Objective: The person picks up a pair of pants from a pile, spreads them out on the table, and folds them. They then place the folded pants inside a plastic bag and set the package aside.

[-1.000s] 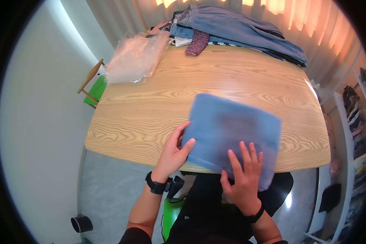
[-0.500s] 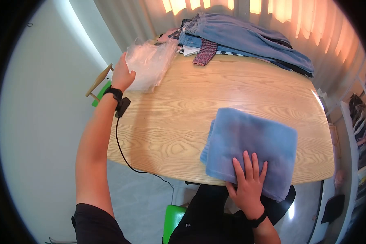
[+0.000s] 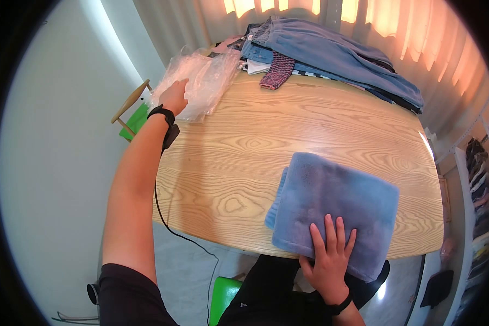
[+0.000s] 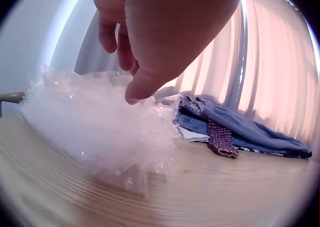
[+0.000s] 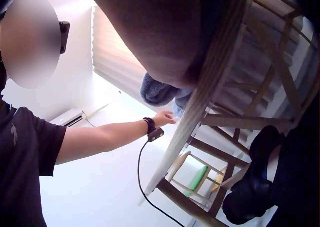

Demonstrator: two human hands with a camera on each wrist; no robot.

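A folded blue fleece garment (image 3: 337, 206) lies at the table's near edge, with a ribbed part showing at its left side. On its lower part rests the right hand (image 3: 328, 263), fingers spread and straight. The left hand (image 3: 174, 98) is over the clear plastic bags (image 3: 206, 87) at the table's far left. In the left wrist view that hand (image 4: 165, 31) hangs above the bags (image 4: 100, 122) with fingers pointing down and slightly bent; nothing shows held. The right wrist view shows the garment (image 5: 157, 90) beside the right hand (image 5: 165, 41).
A pile of clothes (image 3: 331, 49), with a knitted sleeve (image 3: 278, 70) hanging from it, lies along the table's far edge. A wooden chair with a green seat (image 3: 133, 120) stands at the left. A cable (image 3: 187, 236) trails from the left wrist. Shelves with clothes stand at the right.
The left hand has left the garment and reached forward and left to the plastic bags, shifting slightly right over them lately. The right hand stays on the garment, whose ribbed part now shows.
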